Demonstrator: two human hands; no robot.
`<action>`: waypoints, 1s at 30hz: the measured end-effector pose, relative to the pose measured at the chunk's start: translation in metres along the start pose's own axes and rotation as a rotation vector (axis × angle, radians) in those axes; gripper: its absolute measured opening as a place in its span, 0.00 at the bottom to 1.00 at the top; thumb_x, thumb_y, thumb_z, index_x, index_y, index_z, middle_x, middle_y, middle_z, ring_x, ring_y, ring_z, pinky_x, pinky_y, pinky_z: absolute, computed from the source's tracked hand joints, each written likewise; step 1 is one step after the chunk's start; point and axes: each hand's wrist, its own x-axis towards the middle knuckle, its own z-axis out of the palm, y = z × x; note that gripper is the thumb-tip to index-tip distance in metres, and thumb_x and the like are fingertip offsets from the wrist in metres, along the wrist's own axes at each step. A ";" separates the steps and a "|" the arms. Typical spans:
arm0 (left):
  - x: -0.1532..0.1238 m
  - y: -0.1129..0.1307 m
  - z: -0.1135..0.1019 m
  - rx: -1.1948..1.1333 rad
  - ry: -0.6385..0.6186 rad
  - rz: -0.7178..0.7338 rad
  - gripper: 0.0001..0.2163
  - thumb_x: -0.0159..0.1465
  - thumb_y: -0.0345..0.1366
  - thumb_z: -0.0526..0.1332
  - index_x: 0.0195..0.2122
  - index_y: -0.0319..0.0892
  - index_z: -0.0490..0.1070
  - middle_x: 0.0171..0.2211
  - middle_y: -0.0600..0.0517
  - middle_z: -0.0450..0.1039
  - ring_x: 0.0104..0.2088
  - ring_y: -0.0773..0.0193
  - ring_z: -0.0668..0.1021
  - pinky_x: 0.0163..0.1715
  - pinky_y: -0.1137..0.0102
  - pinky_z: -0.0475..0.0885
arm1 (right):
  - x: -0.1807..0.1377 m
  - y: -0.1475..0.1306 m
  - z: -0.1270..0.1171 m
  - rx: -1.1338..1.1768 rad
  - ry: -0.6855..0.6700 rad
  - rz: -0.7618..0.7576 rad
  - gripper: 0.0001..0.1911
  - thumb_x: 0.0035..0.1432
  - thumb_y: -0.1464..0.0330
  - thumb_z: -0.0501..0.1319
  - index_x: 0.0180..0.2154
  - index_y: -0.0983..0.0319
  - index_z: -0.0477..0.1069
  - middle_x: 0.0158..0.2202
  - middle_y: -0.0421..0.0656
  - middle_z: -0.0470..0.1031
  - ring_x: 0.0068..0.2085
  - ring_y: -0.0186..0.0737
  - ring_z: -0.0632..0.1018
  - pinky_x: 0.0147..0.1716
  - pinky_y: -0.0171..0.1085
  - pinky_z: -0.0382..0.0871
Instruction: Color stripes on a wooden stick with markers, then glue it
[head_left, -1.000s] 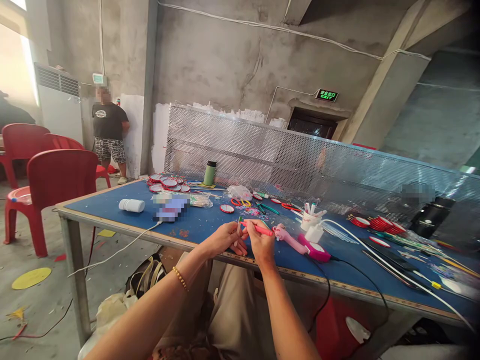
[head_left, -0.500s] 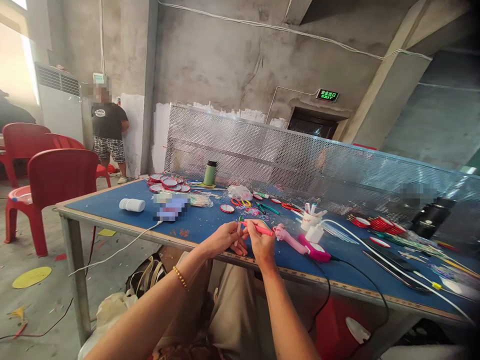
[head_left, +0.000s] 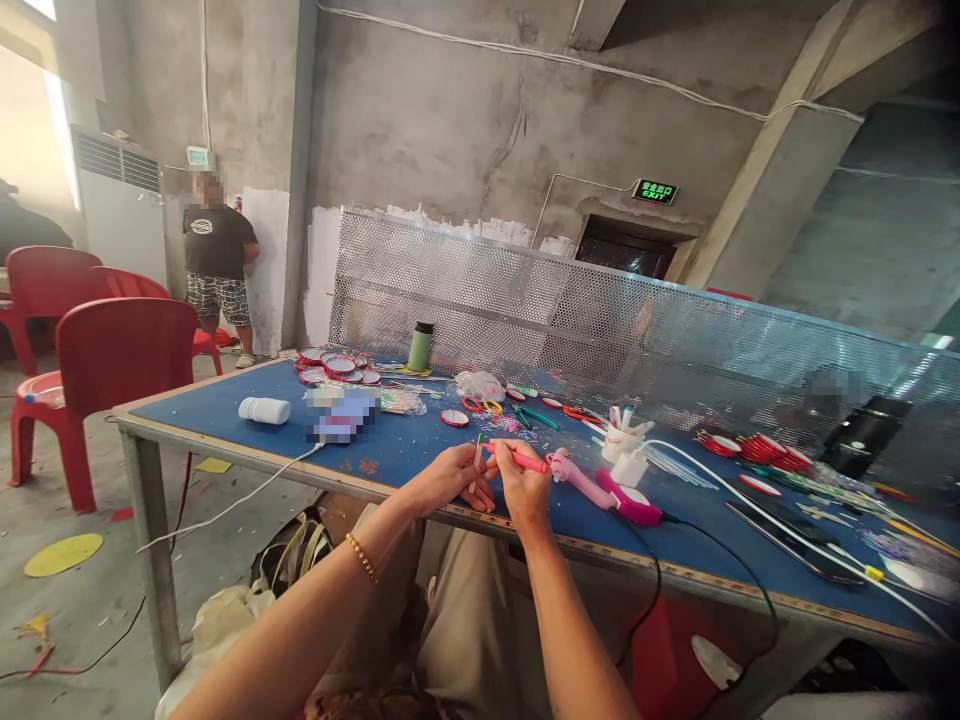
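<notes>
Near the table's front edge my right hand (head_left: 525,490) is closed on a red pen (head_left: 529,461), gripped like a writing tool and angled to the left. Close beside it, my left hand (head_left: 455,475) pinches a thin pale stick (head_left: 478,456) that has a green end. The pen's tip is at the stick, but I cannot tell whether they touch. My left fingers partly cover the stick's lower part. Just right of my hands lies a pink handheld tool (head_left: 581,480) with a magenta body and a black cord.
On the blue table (head_left: 247,455) are a white bottle (head_left: 264,410), a phone (head_left: 345,417), small red-rimmed discs (head_left: 341,366), scissors (head_left: 487,407), green pliers (head_left: 540,418), a cup of pens (head_left: 621,440) and a white cable (head_left: 720,480). A perforated metal screen (head_left: 480,290) borders the back. A person (head_left: 217,245) stands far left.
</notes>
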 end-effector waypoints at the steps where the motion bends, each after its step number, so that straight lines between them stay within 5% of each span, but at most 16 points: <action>1: 0.000 0.000 0.000 -0.001 -0.001 0.001 0.21 0.61 0.55 0.64 0.34 0.42 0.61 0.25 0.51 0.78 0.28 0.60 0.84 0.29 0.68 0.80 | 0.000 0.000 0.000 -0.002 0.001 0.001 0.14 0.61 0.56 0.61 0.34 0.60 0.76 0.25 0.40 0.80 0.21 0.36 0.78 0.23 0.34 0.72; 30: 0.001 -0.001 -0.001 -0.004 0.001 -0.008 0.21 0.61 0.55 0.65 0.34 0.42 0.61 0.25 0.51 0.78 0.28 0.60 0.84 0.28 0.70 0.79 | 0.000 -0.007 0.000 -0.013 0.004 0.013 0.15 0.60 0.55 0.61 0.33 0.60 0.76 0.26 0.42 0.80 0.21 0.37 0.78 0.23 0.35 0.73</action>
